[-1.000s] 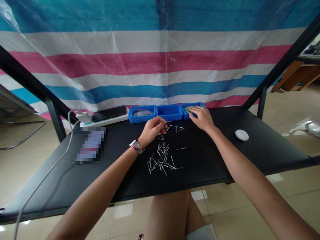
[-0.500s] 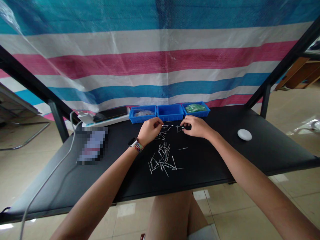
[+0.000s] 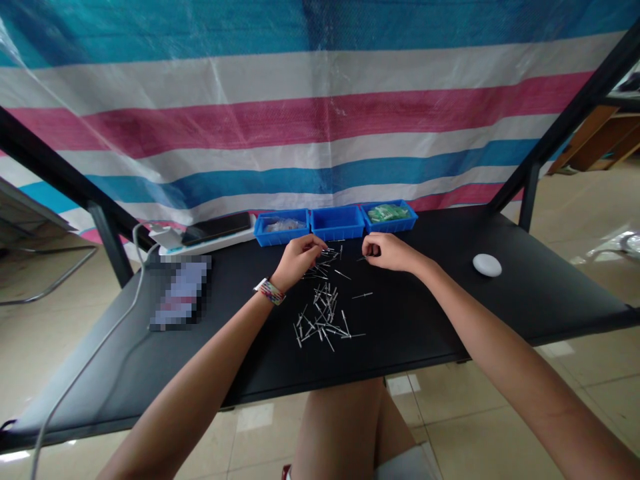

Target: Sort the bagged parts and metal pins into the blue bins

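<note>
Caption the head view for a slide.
A person's left hand and right hand at loose metal pins scattered on a black table, in front of three blue bins.

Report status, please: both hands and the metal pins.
Left hand curled, fingertips among metal pins. Right hand pinching one pin. Blue bins just beyond both hands.

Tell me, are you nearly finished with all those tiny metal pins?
Not nearly, it seems. Done: hard to tell; a few pins lie apart near the blue bins. In hand: the left hand touches those pins, and the right hand seems to pinch one pin. Left: a big loose pile on the black table.
</note>
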Demonstrator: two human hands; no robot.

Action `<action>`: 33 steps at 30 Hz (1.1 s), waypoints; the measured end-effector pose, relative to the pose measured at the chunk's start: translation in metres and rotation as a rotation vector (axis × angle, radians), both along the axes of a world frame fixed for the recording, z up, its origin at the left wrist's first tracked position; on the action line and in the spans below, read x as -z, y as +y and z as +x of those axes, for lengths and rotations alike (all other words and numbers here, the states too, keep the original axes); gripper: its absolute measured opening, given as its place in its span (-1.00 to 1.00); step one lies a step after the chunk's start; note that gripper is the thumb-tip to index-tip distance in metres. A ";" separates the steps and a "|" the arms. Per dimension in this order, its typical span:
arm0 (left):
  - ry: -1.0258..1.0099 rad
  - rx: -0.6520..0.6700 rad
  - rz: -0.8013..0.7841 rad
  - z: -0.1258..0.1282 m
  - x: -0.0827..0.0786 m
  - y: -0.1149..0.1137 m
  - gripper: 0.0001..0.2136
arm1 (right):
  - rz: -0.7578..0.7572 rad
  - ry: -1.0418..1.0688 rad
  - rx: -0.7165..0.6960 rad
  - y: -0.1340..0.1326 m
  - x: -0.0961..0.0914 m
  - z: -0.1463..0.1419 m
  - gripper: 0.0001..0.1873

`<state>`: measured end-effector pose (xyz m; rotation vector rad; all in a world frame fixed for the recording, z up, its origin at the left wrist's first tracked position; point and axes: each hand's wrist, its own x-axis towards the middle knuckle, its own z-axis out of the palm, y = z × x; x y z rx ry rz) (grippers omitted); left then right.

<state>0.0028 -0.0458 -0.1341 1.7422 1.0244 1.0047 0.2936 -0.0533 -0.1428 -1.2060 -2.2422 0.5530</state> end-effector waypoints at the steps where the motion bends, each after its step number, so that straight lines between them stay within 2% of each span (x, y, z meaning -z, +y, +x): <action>1: 0.002 0.004 -0.003 0.000 0.000 0.000 -0.82 | -0.006 0.046 -0.011 0.001 0.001 -0.001 -0.86; 5: 0.011 0.011 -0.002 0.002 -0.002 -0.003 -0.82 | -0.063 0.249 -0.020 0.000 0.000 -0.007 -0.97; 11: -0.035 0.113 -0.039 0.004 -0.010 -0.010 -0.79 | -0.081 0.476 -0.024 -0.013 -0.008 -0.031 -0.79; 15: -0.063 0.184 -0.090 0.006 -0.014 -0.013 -0.76 | -0.061 0.533 -0.051 -0.024 -0.011 -0.044 -0.82; 20: -0.066 0.211 -0.136 0.007 -0.017 -0.014 -0.65 | -0.041 0.578 -0.053 -0.031 -0.014 -0.050 -0.84; 24: -0.083 0.212 -0.128 0.007 -0.018 -0.016 -0.68 | -0.038 0.622 -0.062 -0.033 -0.016 -0.050 -0.86; 33: -0.105 0.163 -0.051 0.008 -0.012 -0.012 -0.71 | -0.239 0.785 0.009 -0.024 -0.010 -0.049 -0.69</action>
